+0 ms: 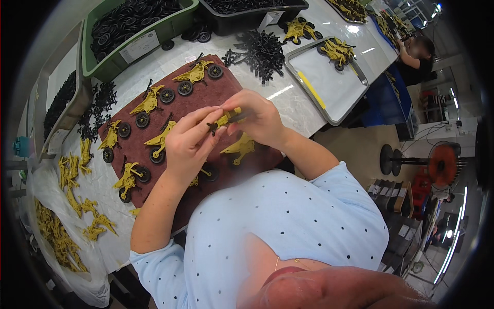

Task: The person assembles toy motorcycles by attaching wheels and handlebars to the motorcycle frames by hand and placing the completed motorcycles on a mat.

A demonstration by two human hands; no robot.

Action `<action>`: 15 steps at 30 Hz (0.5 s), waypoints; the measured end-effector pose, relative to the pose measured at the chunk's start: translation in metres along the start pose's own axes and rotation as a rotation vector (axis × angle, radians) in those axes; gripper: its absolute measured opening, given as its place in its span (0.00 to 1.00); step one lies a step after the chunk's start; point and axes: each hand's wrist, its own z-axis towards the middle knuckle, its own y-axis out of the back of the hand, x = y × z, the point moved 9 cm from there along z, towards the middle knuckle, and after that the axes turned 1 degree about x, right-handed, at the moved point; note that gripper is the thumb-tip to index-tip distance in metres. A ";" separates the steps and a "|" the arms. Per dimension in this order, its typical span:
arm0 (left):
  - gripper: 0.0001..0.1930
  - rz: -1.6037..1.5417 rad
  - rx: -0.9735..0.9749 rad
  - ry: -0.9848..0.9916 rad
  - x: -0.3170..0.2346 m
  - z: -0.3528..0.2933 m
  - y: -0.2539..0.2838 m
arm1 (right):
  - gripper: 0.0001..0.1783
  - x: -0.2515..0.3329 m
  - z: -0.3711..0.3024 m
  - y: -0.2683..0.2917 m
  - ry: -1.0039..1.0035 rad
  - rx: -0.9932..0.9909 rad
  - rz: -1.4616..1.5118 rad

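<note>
Over the cloth, my left hand (186, 138) and my right hand (261, 119) come together around a small yellow toy motorcycle body (226, 119) with black parts on it. Fingertips of both hands pinch it, the left at its black end, the right at its yellow end. Part of it is hidden by the fingers. Beneath lies a dark red cloth (177, 105) with several yellow toy motorcycles on it, such as one (147, 103) with black wheels. Another yellow motorcycle body (240, 148) is just below my right hand.
A green bin (110, 66) of black wheels and a black bin (242, 24) stand at the back. Loose black parts (260, 51) are piled near a grey tray (329, 77) holding assembled motorcycles. Yellow parts (72, 170) lie at left, beside a plastic bag (62, 237). A co-worker (417, 59) is at far right.
</note>
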 end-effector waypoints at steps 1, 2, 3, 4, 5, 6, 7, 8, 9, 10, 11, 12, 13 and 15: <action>0.17 0.025 -0.034 -0.071 -0.006 -0.002 0.003 | 0.28 0.003 0.000 -0.001 -0.001 -0.003 0.003; 0.17 0.049 -0.069 -0.143 -0.012 -0.005 0.006 | 0.28 0.006 0.001 -0.002 0.000 0.006 0.008; 0.17 0.051 -0.065 -0.143 -0.013 -0.005 0.007 | 0.29 0.009 0.001 -0.004 0.001 0.015 0.013; 0.15 0.093 -0.057 -0.189 -0.019 -0.006 0.008 | 0.29 0.013 0.000 -0.004 0.001 0.012 0.015; 0.14 0.135 -0.048 -0.236 -0.026 -0.007 0.009 | 0.28 0.015 0.000 -0.004 -0.029 0.011 0.016; 0.14 0.135 -0.046 -0.236 -0.028 -0.006 0.010 | 0.28 0.015 -0.002 -0.004 -0.058 0.010 0.016; 0.14 0.164 -0.037 -0.251 -0.031 -0.005 0.011 | 0.28 0.016 -0.003 -0.005 -0.059 0.007 0.016; 0.13 0.193 -0.029 -0.267 -0.035 -0.005 0.011 | 0.28 0.017 -0.005 -0.005 -0.070 -0.007 0.024; 0.13 0.193 -0.027 -0.269 -0.038 -0.004 0.012 | 0.28 0.017 -0.005 -0.004 -0.080 -0.021 0.032; 0.13 0.211 -0.015 -0.263 -0.038 -0.005 0.012 | 0.28 0.016 -0.005 -0.003 -0.080 -0.024 0.031; 0.13 0.229 -0.003 -0.257 -0.038 -0.004 0.012 | 0.28 0.018 -0.003 -0.003 -0.051 -0.011 0.024; 0.13 0.229 -0.002 -0.260 -0.035 -0.004 0.013 | 0.27 0.019 -0.001 -0.003 -0.022 0.002 0.018; 0.16 0.239 0.051 -0.265 -0.031 -0.006 0.012 | 0.27 0.017 0.002 -0.003 -0.020 0.005 0.023; 0.19 0.255 0.101 -0.265 -0.030 -0.007 0.013 | 0.19 0.029 0.008 -0.001 0.174 -0.012 0.115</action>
